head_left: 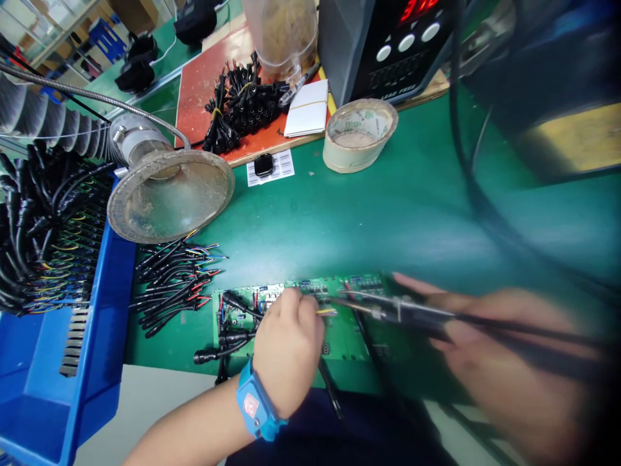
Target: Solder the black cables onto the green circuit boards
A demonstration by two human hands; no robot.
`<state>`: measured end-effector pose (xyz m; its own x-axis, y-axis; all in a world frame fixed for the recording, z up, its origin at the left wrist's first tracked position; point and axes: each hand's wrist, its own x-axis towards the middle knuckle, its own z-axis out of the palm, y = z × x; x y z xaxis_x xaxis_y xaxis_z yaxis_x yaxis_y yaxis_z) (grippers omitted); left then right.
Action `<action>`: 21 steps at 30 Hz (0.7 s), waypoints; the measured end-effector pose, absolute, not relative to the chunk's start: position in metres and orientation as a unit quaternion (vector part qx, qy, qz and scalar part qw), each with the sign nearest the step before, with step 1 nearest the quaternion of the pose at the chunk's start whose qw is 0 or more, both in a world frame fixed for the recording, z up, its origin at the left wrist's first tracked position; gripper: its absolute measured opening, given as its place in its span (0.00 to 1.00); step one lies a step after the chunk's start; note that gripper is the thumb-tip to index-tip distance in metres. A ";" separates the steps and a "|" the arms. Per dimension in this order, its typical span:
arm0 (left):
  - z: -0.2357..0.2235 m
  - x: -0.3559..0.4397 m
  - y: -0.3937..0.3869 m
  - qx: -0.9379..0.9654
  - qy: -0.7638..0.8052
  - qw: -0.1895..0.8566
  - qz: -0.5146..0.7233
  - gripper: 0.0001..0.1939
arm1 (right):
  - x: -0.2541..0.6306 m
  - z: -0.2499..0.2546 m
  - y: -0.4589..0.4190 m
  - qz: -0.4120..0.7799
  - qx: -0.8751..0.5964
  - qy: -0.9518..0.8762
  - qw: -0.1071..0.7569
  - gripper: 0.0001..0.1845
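A green circuit board [339,336] lies at the near edge of the green mat, with black cables plugged in at its left end. My left hand [287,346], a blue wrist strap [255,401] on its wrist, pinches a yellow-tipped wire [327,312] down on the board. My right hand [490,343], blurred, grips a soldering iron [402,310] whose tip points left and reaches the board right beside the wire.
A loose pile of black cables [169,285] lies left of the board. A blue bin [58,336] full of cables stands at the far left, under a metal fume funnel [169,197]. Behind are a tape roll [359,134], a soldering station [388,45] and a bundle of black connectors [242,103].
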<state>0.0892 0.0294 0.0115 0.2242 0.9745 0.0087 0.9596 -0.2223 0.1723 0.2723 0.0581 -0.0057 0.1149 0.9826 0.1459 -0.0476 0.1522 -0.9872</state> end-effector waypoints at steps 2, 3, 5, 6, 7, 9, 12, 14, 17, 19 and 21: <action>0.012 0.090 0.029 0.780 0.619 0.067 0.055 0.06 | 0.273 -0.005 0.059 0.445 -0.480 -0.474 0.590 0.08; 0.013 0.090 0.029 0.781 0.618 0.067 0.055 0.06 | 0.273 -0.005 0.059 0.442 -0.483 -0.470 0.593 0.08; 0.013 0.091 0.029 0.783 0.617 0.068 0.052 0.06 | 0.272 -0.005 0.059 0.435 -0.485 -0.475 0.591 0.08; 0.013 0.091 0.029 0.783 0.616 0.068 0.050 0.06 | 0.272 -0.005 0.059 0.431 -0.485 -0.484 0.588 0.08; 0.013 0.091 0.029 0.784 0.615 0.068 0.048 0.06 | 0.272 -0.006 0.058 0.427 -0.483 -0.495 0.582 0.08; 0.013 0.091 0.029 0.787 0.612 0.064 0.047 0.06 | 0.271 -0.008 0.057 0.422 -0.479 -0.513 0.574 0.07; 0.014 0.091 0.029 0.796 0.602 0.048 0.040 0.06 | 0.271 -0.008 0.056 0.426 -0.476 -0.509 0.576 0.07; 0.015 0.091 0.029 0.803 0.595 0.034 0.032 0.07 | 0.273 -0.007 0.056 0.427 -0.478 -0.487 0.593 0.08; 0.016 0.092 0.028 0.816 0.577 0.015 0.025 0.09 | 0.274 -0.006 0.057 0.425 -0.490 -0.452 0.612 0.08; 0.016 0.091 0.028 0.822 0.569 0.009 0.026 0.10 | 0.273 -0.006 0.058 0.425 -0.495 -0.456 0.606 0.08; 0.016 0.091 0.028 0.824 0.565 0.008 0.031 0.10 | 0.272 -0.006 0.059 0.424 -0.490 -0.482 0.590 0.08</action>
